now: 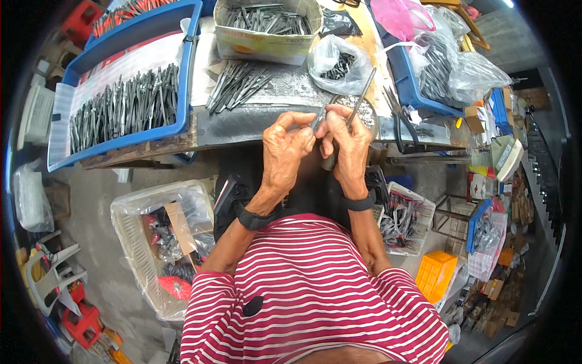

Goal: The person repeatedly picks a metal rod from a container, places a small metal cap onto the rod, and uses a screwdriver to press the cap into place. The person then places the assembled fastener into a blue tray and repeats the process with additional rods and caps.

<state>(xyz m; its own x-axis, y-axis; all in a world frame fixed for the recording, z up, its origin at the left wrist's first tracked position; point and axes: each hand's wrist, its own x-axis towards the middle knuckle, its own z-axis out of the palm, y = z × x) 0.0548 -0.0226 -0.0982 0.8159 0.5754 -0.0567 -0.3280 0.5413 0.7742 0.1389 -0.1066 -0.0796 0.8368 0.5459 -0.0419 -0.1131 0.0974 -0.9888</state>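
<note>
The slim grey metal-looking piece (319, 116) is held up between the fingertips, above the front edge of the worn grey-topped desk (230, 124), in front of and a little to the right of the cardboard box with pale printed sides (260, 48). The left hand (288, 144) pinches this piece with thumb and forefinger. The right hand (344, 142) is closed around a long, thin, dark rod (365, 90), which tilts up and to the right, and its fingertips are also close to the piece; whether they touch it, I cannot tell.

To do this step well, I would advise to pinch the piece near the place being worked, to rest one hand lightly against the other, and to guide the rod with small, even pressure, its point away from the fingers.

Just in front of the box lies a loose pile of thin, dark metal sticks (236, 85). To the right of the box stands a clear plastic bag with dark parts (357, 68); nearer the person, also right of the box, a round bowl of small pale pieces (377, 124) and black-handled pliers (396, 109). To the left of the box is a blue rectangular plastic tray (121, 144) with many similar sticks.
</note>
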